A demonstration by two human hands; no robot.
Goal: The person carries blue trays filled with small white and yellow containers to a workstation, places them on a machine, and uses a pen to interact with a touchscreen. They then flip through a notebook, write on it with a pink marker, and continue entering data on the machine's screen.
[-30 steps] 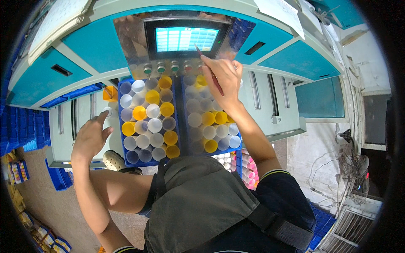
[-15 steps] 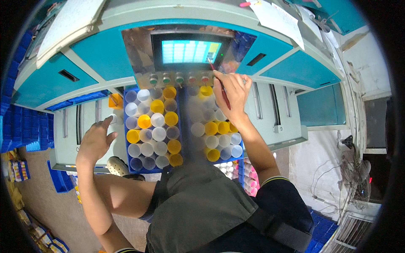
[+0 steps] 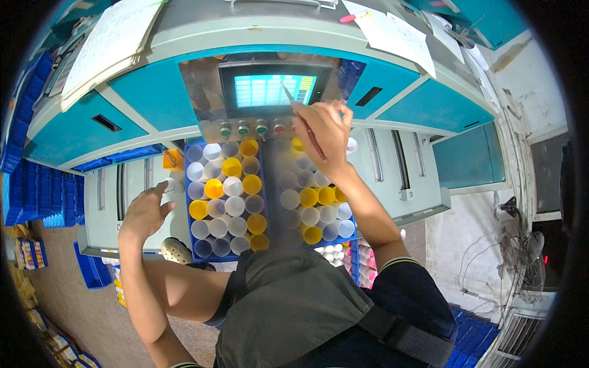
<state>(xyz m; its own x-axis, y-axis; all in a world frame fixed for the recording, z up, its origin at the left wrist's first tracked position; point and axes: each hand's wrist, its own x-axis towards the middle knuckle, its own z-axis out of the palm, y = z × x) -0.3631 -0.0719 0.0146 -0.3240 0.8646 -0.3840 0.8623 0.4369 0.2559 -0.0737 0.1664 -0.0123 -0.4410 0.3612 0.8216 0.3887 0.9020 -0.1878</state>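
In my right hand (image 3: 330, 130) is a slim dark red tool (image 3: 315, 143) with a pointed grey tip; its exact kind is unclear. The tip lies over the lit touchscreen (image 3: 257, 92); whether it touches cannot be seen. Below the screen runs a row of push buttons (image 3: 243, 127). My left hand (image 3: 144, 213) is open, fingers spread, its fingertips at a small white round piece (image 3: 170, 183) on the pale machine bed. Between my arms a blue tray (image 3: 262, 202) holds upright white tubes (image 3: 235, 205) and yellow tubes (image 3: 214, 188). More tubes stand right of it, partly blurred.
A small orange container (image 3: 173, 159) stands behind the white piece. Metal rails (image 3: 378, 153) cross the bed on both sides. Paper sheets (image 3: 109, 46) lie on the machine top. Blue bins (image 3: 92, 267) sit on the floor at left; a wire-caged fan (image 3: 524, 257) is at right.
My right hand has moved slightly left and down, and the tool's tip has shifted left across the screen. The screen's yellow area looks different. My left hand remains beside the white piece.
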